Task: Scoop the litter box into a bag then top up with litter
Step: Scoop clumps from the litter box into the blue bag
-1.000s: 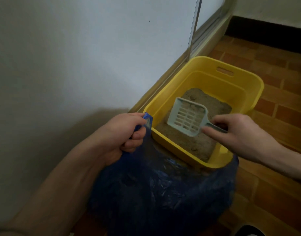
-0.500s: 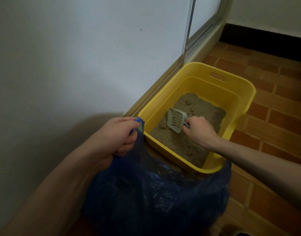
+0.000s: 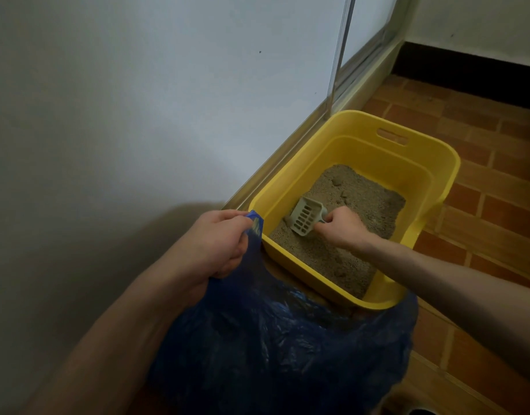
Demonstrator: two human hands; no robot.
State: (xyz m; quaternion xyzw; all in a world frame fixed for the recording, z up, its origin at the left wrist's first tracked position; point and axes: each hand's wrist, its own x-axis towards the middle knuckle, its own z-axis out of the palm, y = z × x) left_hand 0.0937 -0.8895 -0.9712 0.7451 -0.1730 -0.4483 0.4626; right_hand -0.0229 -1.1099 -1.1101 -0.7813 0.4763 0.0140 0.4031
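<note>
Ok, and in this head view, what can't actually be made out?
- Scoop handle: wrapped inside the right hand; only the slotted head of the scoop shows.
- Scoop's front edge: down in the litter, so any load is unseen.
- Inside of the blue bag: too dark and crumpled to tell its contents.
- Bag's edge: bunched in the left hand.
- Near outer wall of the yellow box: behind the bag.

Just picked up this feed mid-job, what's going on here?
A person is cleaning a yellow litter box that sits on a tiled floor beside a wall. The right hand grips a pale slotted scoop, its front edge down in the litter. The left hand holds the rim of a blue bag just in front of the box.
</note>
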